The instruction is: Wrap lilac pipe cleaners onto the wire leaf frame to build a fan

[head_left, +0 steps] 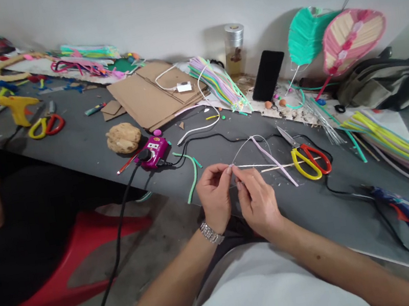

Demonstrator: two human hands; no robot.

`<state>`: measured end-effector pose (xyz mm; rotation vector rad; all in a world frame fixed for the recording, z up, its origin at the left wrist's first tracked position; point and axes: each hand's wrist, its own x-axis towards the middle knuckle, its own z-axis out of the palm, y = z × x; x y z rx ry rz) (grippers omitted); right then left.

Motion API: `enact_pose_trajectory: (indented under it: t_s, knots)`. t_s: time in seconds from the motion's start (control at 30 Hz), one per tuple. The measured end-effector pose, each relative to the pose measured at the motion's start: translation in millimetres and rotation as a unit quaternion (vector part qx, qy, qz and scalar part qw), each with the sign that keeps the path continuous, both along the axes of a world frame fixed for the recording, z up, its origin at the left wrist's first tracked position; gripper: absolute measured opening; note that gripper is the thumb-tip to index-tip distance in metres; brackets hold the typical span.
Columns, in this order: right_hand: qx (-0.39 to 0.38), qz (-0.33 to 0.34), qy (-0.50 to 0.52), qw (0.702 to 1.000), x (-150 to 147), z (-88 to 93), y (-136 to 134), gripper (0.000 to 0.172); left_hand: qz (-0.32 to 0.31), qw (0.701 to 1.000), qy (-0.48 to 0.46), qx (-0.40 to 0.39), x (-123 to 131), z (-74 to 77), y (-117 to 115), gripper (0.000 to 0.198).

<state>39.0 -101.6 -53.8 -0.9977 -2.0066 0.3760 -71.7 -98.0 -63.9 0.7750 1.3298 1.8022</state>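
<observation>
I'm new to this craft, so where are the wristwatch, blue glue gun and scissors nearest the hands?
Wristwatch (211, 233): head view, on its metal band.
Blue glue gun (406, 211): head view, on its body.
Scissors (307, 178): head view, on the yellow handle.

Mount: one camera worn on the person's head, looking from above their chest.
Facing: forward and down across the grey worktable (316, 218).
Nearness: left hand (215, 195) and right hand (259, 201) close, lower centre; white wall (128, 15) farther, along the top.
</observation>
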Motion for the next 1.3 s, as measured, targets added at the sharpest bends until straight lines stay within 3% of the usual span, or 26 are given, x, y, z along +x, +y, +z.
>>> enact_pose_trajectory:
  t_s: [0.47,0.7,0.9,1.3]
  knots:
    - [0.033,0.004,-0.028,0.999,-1.4,-8.8,-4.6,0.054,0.017,1.0,0.025,0.004,2.4,7.6,-1.0,0.008]
    - [-0.009,0.017,-0.004,1.0,2.8,-3.2,0.2,0.042,0.009,1.0,0.03,0.001,1.4,3.4,-1.9,0.009]
    - [-0.051,0.062,0.082,0.993,9.3,5.1,10.4,0.032,0.007,0.999,0.039,0.021,0.2,-0.8,-1.6,0.009]
    - [-0.027,0.059,0.055,0.996,11.7,0.4,9.4,0.039,0.015,0.999,0.036,0.019,2.3,1.9,1.1,0.011]
